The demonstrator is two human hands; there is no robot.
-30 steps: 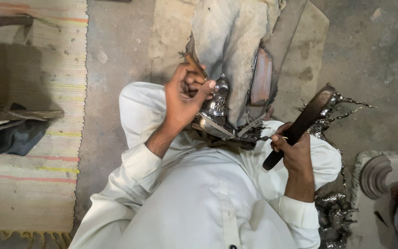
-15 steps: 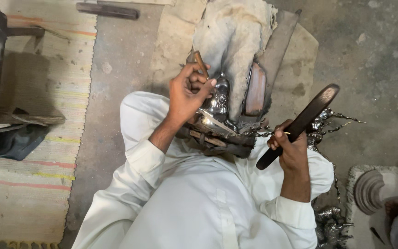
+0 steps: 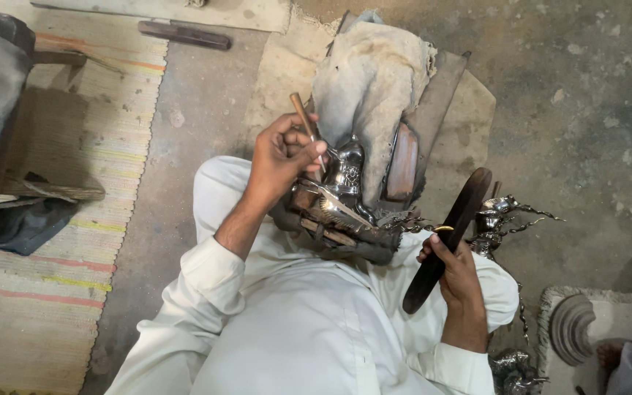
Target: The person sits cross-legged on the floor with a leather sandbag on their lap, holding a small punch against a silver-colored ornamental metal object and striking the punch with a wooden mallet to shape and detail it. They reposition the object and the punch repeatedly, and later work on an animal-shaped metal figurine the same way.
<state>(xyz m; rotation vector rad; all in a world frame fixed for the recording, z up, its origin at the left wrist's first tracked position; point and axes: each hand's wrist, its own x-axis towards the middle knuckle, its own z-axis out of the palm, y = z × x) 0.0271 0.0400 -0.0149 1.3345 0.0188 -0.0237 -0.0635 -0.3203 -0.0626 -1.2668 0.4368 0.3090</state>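
My left hand (image 3: pixel 281 155) grips a thin chisel with a wooden handle (image 3: pixel 303 118), its tip set against a shiny silver metal figure (image 3: pixel 341 192) that rests on dark wooden blocks on my lap. My right hand (image 3: pixel 456 272) holds a long dark wooden mallet (image 3: pixel 449 235), raised to the right of the figure and clear of it. I sit on the floor in white clothes (image 3: pixel 294 322).
A dirty cloth (image 3: pixel 371 80) drapes a block just beyond the figure. More silver pieces (image 3: pixel 510 212) lie at my right, and others near my right elbow. A striped mat (image 3: pixel 53 219) and a dark stool (image 3: pixel 9 146) are at left. A wooden stick (image 3: pixel 184 34) lies far ahead.
The view has shifted slightly. My left hand has stayed on the chisel against the figure. The mallet in my right hand has moved a little left and lower, closer to the figure.
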